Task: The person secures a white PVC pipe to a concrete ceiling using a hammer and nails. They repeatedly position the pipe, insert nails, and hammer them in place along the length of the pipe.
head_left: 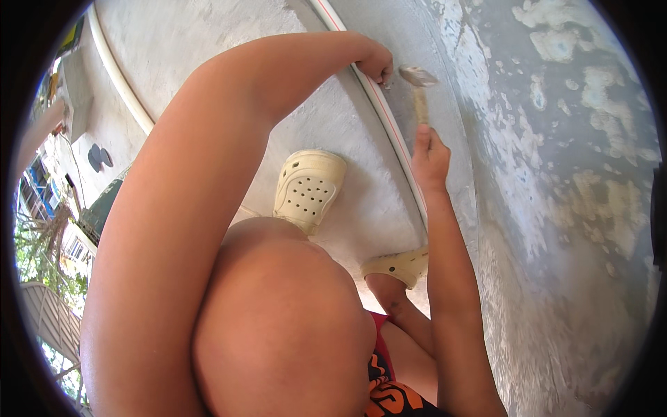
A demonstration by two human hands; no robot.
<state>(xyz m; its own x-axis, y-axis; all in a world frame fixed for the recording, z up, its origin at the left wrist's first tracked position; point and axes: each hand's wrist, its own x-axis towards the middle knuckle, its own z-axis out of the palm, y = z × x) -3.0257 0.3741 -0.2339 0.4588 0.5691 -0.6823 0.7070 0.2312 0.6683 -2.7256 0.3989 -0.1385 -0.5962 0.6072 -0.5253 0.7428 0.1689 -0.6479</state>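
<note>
My right hand [431, 161] is wrapped round the light wooden handle of a hammer [420, 104]. The hammer's metal head is smeared by motion, up near my left hand [376, 62]. That hand is closed with its fingertips pinched together, right at a white pipe with a red stripe [392, 125]. A tiny pale bit shows at the fingertips, too small to name. The pipe runs along the concrete edge beside the wall, passing behind my left hand and down past my right wrist.
A patchy grey wall [563, 174] rises close on the right. My cream clogs [309, 184] stand on the concrete floor [174, 42]. A second pale pipe [114, 69] lies at the far left, with dark slippers [99, 157] near it. My bent knee [285, 313] fills the lower middle.
</note>
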